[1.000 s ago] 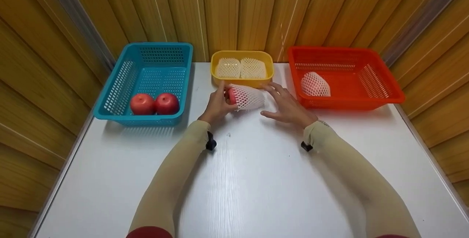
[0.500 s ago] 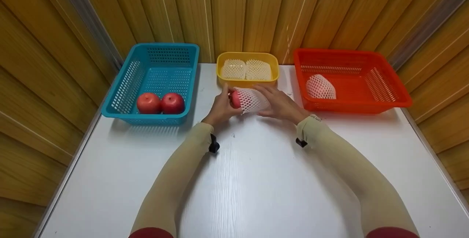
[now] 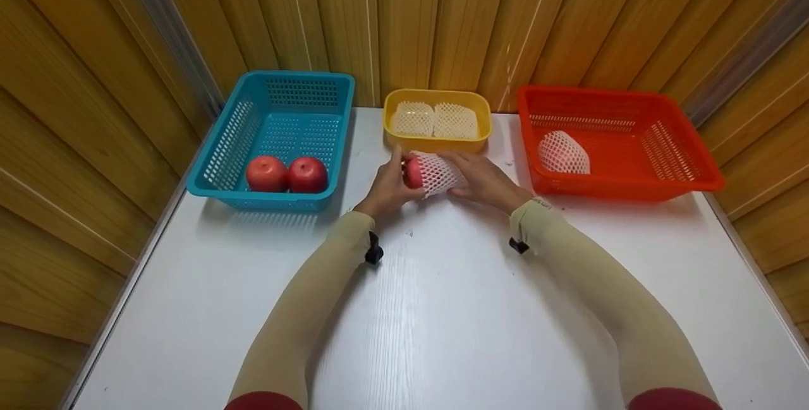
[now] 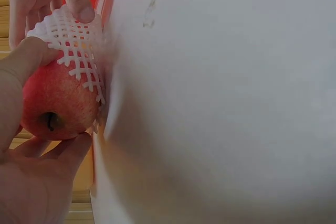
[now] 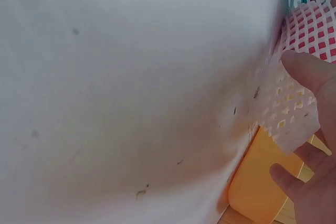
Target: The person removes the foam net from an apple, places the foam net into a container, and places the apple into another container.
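Note:
A red apple sits partly inside a white foam net sleeve, just in front of the yellow container. My left hand grips the apple at its bare stem end, thumb on one side and fingers on the other, as the left wrist view shows. On the opposite side, my right hand holds the loose end of the net between thumb and fingers. In the right wrist view the thumb lies on the mesh, and some fingers are partly hidden behind it.
Two bare apples lie in the blue basket at left. More foam nets fill the yellow container at the back. In the red basket at right lies a netted apple. Wooden panels stand behind.
My right hand has moved left from beside the net and has taken hold of its loose end. My left hand keeps its grip on the apple. The head view has shifted slightly.

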### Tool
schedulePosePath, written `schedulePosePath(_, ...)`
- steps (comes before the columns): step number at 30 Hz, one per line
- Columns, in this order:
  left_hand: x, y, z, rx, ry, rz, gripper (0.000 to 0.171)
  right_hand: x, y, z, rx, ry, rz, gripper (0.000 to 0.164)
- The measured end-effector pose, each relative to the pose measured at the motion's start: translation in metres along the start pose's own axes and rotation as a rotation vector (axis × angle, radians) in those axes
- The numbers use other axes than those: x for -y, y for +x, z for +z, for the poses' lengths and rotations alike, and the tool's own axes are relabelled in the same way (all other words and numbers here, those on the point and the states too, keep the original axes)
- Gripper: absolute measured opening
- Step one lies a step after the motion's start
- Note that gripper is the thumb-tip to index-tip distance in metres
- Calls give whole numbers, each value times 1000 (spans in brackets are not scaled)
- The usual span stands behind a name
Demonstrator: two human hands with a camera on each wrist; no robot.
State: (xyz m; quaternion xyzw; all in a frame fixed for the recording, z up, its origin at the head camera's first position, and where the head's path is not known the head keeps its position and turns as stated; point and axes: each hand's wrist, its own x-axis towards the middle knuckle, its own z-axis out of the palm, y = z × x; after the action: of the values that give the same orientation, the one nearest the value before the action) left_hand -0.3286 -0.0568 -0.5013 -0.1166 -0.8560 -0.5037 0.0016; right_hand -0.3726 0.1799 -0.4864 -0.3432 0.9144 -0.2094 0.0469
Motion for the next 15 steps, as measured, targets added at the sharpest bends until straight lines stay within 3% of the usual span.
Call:
schedulePosePath(7,0,-3,-3,-2,18,19,75,0,3,-1,-12,36,-4,78)
schedulePosePath(15,0,-8,-4,-8,58,73,76,-1,1,-1,-101,-37,-150,57)
